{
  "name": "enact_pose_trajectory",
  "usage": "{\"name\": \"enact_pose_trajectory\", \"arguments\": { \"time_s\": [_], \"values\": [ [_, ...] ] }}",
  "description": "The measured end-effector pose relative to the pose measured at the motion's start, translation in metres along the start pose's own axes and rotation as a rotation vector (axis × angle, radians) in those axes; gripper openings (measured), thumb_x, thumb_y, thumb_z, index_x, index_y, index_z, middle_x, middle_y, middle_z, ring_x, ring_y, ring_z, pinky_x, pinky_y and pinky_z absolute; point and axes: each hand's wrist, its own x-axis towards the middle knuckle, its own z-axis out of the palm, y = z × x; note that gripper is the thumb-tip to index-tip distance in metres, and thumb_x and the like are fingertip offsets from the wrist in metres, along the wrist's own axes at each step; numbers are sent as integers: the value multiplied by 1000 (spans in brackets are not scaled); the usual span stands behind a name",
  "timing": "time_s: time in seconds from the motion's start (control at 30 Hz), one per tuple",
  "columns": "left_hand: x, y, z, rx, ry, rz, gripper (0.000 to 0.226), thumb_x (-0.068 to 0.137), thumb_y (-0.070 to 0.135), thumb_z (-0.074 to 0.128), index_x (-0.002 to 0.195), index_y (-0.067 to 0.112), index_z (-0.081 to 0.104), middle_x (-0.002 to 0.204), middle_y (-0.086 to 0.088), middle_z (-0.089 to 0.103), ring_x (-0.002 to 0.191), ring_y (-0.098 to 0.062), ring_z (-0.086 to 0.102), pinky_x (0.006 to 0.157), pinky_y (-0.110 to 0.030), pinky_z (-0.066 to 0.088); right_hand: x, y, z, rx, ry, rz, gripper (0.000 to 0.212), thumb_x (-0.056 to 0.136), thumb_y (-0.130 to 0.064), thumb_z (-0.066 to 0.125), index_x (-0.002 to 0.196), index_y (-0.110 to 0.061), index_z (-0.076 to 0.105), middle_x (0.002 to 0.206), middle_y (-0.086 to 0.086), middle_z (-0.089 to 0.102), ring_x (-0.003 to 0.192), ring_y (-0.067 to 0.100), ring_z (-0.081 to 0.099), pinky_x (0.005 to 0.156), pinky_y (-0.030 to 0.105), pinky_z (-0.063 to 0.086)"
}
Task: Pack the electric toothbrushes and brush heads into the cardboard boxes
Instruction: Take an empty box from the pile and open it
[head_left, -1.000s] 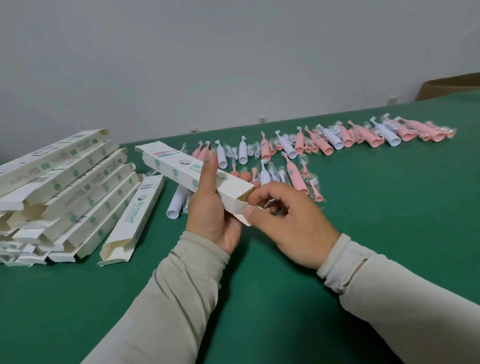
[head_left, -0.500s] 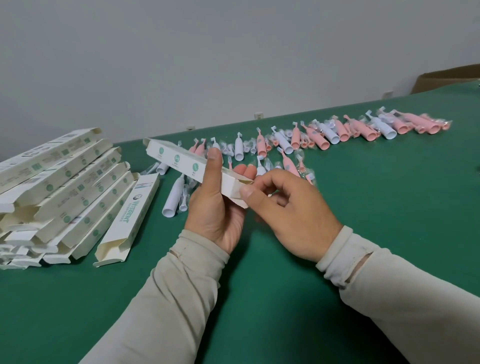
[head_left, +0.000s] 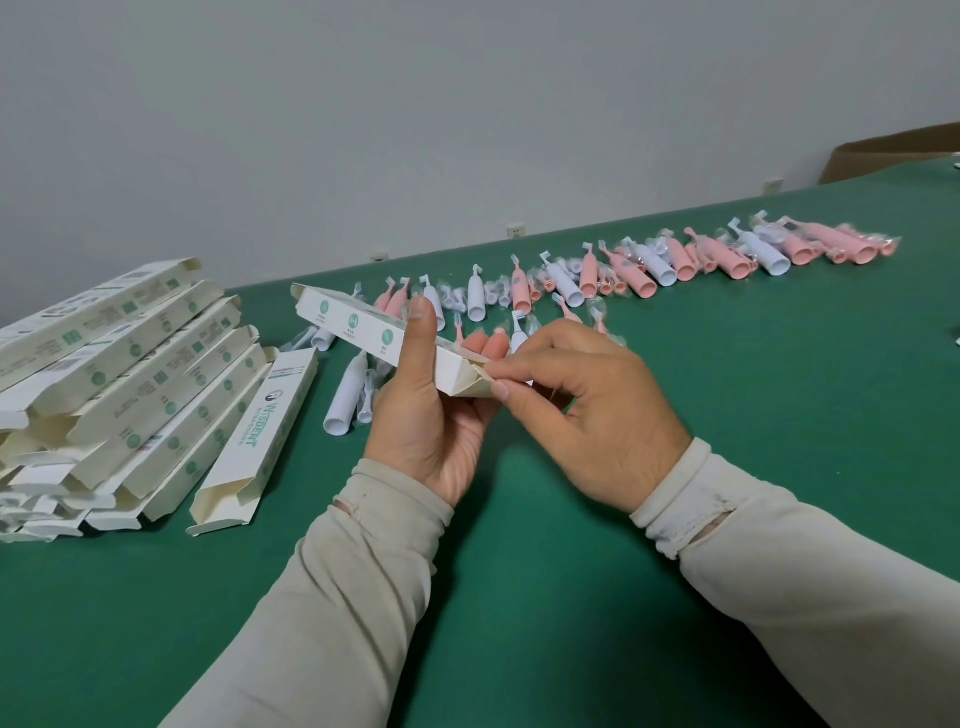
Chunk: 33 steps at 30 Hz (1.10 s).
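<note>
Currently the end flap (head_left: 475, 387) is being pinched by the right hand (head_left: 582, 410) while the cardboard box (head_left: 374, 335) is being gripped above the table (head_left: 519, 545) by the left hand (head_left: 431, 415); if tugged, the flap is risking being torn, leaving toothbrushes (head_left: 649, 265) unpacked.

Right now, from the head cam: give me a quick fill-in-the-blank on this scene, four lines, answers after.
1. The left hand holds a white ____ off the table.
2. The right hand pinches the flap at the box's ____ end.
3. The table is covered in ____ cloth.
4. The loose toothbrushes are white or ____.

Answers: box; near; green; pink
</note>
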Motion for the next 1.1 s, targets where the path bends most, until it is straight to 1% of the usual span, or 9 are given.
{"name": "enact_pose_trajectory", "arguments": {
  "time_s": [0.17,0.3,0.4,0.47,0.6,0.73,0.83,0.97,1.1],
  "values": [
    [-1,-2,0,-2,-27,-62,60,78,43,72,128,16,53,102,-17,59,80,-21,71,72,-36,59,2,-1,-7,-37,-23,-14,14,90,-28,70,100,-24,78,91,-12,61,80,8,58,71,31,52],
    [0,-4,-3,53,-136,-160,74,86,41,71,148,19,35,119,-26,56,107,-36,66,95,-62,50,4,-1,-13,-84,37,40,15,84,-38,74,84,-25,66,85,-20,57,72,4,55,66,29,52],
    [-3,-2,-2,37,-114,-191,87,77,44,76,149,18,35,117,-21,51,113,-37,64,83,-59,57,5,0,-14,-89,18,49,20,84,-41,75,79,-23,68,81,-18,57,70,7,57,66,37,53],
    [-4,1,-1,85,-88,-158,84,73,48,77,142,16,40,109,-19,56,99,-35,71,69,-46,60,6,3,-14,-53,-14,47,17,83,-39,75,80,-23,69,80,-18,58,68,10,57,65,32,52],
    [-2,4,-8,763,-8,242,55,75,37,85,114,32,46,94,6,71,86,-17,71,61,-31,56,12,10,-14,320,39,268,7,82,-28,71,89,-26,68,81,-14,64,67,4,57,65,18,47],
    [6,13,-27,1730,-15,534,54,75,37,83,111,41,42,110,12,61,98,-20,58,78,-42,52,23,16,-26,593,212,538,30,85,-48,61,96,-21,65,83,-7,71,62,12,61,52,26,48],
    [9,20,-33,1844,-2,452,52,77,37,81,116,36,48,111,6,59,101,-24,54,83,-47,51,27,22,-37,743,272,646,32,90,-51,57,97,-21,69,83,-3,73,59,17,62,44,24,47],
    [7,21,-37,1880,-18,390,60,76,50,79,125,32,48,114,6,51,108,-21,50,89,-43,48,28,31,-38,813,300,777,12,99,-15,56,96,-8,65,79,11,72,58,18,67,46,24,52],
    [10,28,-31,1988,-21,360,66,74,76,59,121,31,49,114,5,54,102,-20,51,86,-43,50,26,33,-33,961,229,813,11,98,0,52,102,-4,61,80,12,75,65,17,71,58,25,57]
  ]
}}
